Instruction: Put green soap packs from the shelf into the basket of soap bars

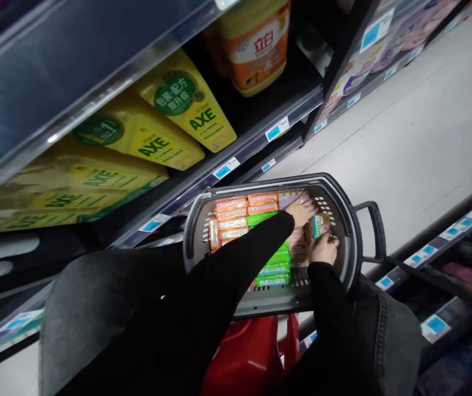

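Note:
A grey plastic shopping basket (343, 209) sits on the floor between my knees. It holds rows of orange packets (236, 212) and green packets (275, 269), with pink ones partly hidden under my hands. My left hand (302, 212) lies on the packets near the basket's far side, fingers stretched forward. My right hand (324, 248) is curled around a small upright packet (320, 224) by the right wall of the basket.
Shelves on the left carry yellow AXE refill bags (170, 135) and an orange bottle (256, 44). A red basket (252, 357) lies under the grey one. Low shelves with blue price tags (434, 324) run along the right. Pale floor (417, 137) stretches ahead.

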